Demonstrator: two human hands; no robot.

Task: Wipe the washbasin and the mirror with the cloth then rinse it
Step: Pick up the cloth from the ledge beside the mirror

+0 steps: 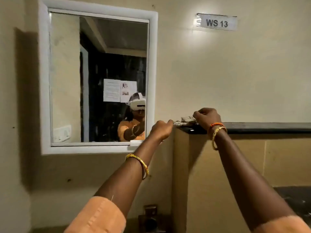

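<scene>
Both arms are reaching up to the dark ledge [262, 127]: the left hand [161, 130] and right hand [207, 117] are each pinching an end of the pale cloth [185, 121], which is lying on the ledge between them. A wall label [216, 22] above the right hand is reading "WS 13". The mirror [98, 78] is hanging left of the left hand; the papers reflected in it are too blurred to read, and the fingertips are hiding behind the knuckles.

Pale cloth [186, 120] bunched on dark ledge; white-framed mirror [99, 78] left.

White-framed mirror [99, 78], pale cloth [186, 121]
</scene>
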